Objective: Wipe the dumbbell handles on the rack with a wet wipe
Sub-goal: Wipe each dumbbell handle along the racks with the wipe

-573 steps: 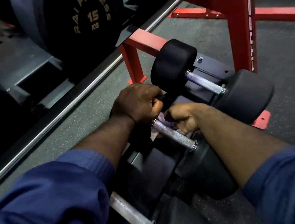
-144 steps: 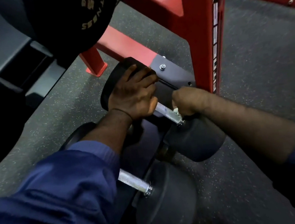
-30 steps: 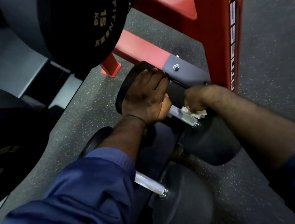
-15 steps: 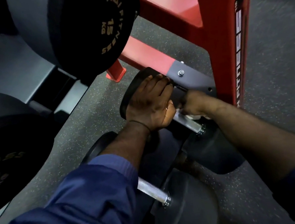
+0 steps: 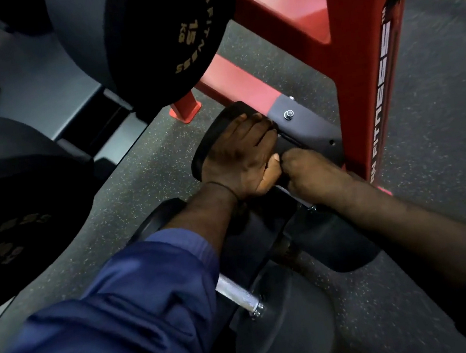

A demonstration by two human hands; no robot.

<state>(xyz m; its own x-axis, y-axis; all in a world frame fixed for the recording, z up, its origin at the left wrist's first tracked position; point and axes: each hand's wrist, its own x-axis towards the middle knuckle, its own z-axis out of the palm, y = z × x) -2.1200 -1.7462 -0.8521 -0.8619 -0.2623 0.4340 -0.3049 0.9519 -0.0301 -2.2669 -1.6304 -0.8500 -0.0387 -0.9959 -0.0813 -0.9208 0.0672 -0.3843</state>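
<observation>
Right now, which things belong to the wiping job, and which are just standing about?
Job: left hand, resting on far dumbbell head; right hand, curled round far dumbbell handle; near dumbbell handle.
Standing about: 15 kg plate; red post; floor.

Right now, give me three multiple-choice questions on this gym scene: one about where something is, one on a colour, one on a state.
1. Where does the left hand rest?
A. on the far dumbbell's black head
B. on a kettlebell
C. on a water bottle

2. What colour is the rack upright?
A. blue
B. red
C. yellow

3. How is the near dumbbell's handle?
A. gripped by a hand
B. wrapped in a towel
C. bare, no hand on it

Answers: A, its fingers lie over that head; B, the post is plainly red; C, the right hand grips the far handle instead.
</observation>
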